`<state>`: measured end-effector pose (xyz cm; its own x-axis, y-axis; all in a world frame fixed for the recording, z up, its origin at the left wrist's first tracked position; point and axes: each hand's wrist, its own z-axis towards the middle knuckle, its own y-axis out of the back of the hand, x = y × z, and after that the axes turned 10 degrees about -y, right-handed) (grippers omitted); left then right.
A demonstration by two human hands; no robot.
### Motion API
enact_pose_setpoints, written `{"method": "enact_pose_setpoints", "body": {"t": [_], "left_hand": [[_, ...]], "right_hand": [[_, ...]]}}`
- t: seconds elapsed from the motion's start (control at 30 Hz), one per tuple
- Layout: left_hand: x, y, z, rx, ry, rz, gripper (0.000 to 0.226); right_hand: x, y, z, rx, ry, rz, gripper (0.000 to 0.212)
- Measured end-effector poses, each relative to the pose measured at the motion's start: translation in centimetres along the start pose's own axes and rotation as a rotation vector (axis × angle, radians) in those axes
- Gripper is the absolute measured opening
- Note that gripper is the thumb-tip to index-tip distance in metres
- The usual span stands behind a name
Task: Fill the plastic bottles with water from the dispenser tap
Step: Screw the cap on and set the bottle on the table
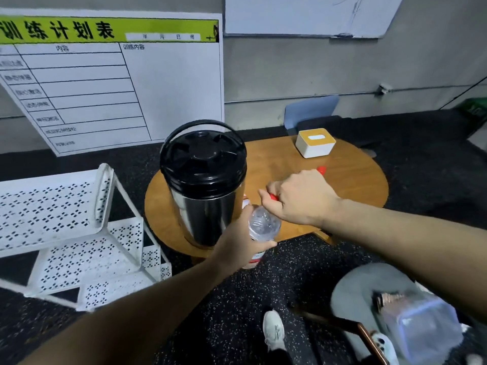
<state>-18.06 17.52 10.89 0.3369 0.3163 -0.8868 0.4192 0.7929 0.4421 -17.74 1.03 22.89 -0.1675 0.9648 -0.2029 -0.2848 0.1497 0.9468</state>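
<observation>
One plastic bottle (264, 225), clear and uncapped, sits at frame centre in the left hand (238, 239), fingers wrapped round its body, just off the round wooden counter (350, 177). Above it, the right hand (299, 197) pinches a red cap (273, 197). Judged step: opening done, filling next. That calls for bringing the mouth under the tap of the steel dispenser (204, 191); the tap itself is hidden.
</observation>
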Motion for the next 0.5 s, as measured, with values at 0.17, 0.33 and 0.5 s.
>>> {"method": "enact_pose_setpoints", "body": {"t": [0.17, 0.33, 0.5], "left_hand": [[2.7, -3.9, 5.9, -0.050, 0.019, 0.151, 0.085], [5.0, -6.9, 11.6, -0.020, 0.076, 0.271, 0.073], [7.4, -9.6, 16.6, -0.062, 0.287, 0.171, 0.070]], "right_hand": [[-5.0, -4.2, 2.3, 0.174, -0.078, 0.095, 0.051], [-9.2, -8.8, 4.6, 0.252, -0.050, 0.113, 0.051], [-12.8, -14.5, 7.2, 0.347, 0.002, 0.174, 0.058]]}}
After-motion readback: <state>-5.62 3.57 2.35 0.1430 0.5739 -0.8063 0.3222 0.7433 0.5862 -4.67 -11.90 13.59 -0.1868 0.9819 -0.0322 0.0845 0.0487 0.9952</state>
